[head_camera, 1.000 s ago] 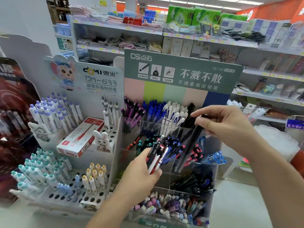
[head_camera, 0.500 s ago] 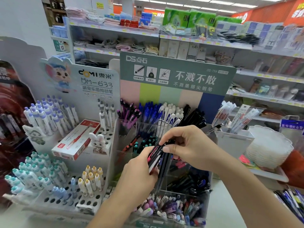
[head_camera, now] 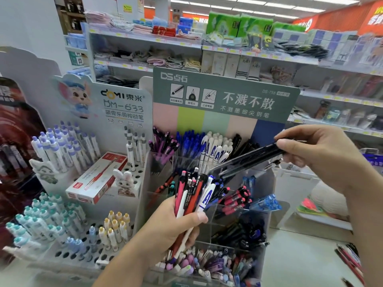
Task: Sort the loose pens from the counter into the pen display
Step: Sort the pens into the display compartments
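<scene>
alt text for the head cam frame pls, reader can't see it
The left hand grips a bundle of mixed pens in front of a clear tiered pen display, while the right hand holds black pens slanted above its top row. A white peg-hole pen stand sits left; store shelves behind.

The pen display (head_camera: 207,162) stood in the middle, its header card (head_camera: 223,96) rising behind tiered compartments of pens. Left of it stood a second display (head_camera: 124,112) with pens upright in holes and a box (head_camera: 97,179) lying on its middle step. Shelves (head_camera: 207,48) ran behind both. Before the display, the left hand (head_camera: 172,228) held a bundle of pens (head_camera: 192,195) upright; the right hand (head_camera: 317,154), higher and to the right, held a pen (head_camera: 252,157) slanting over the back row.
</scene>
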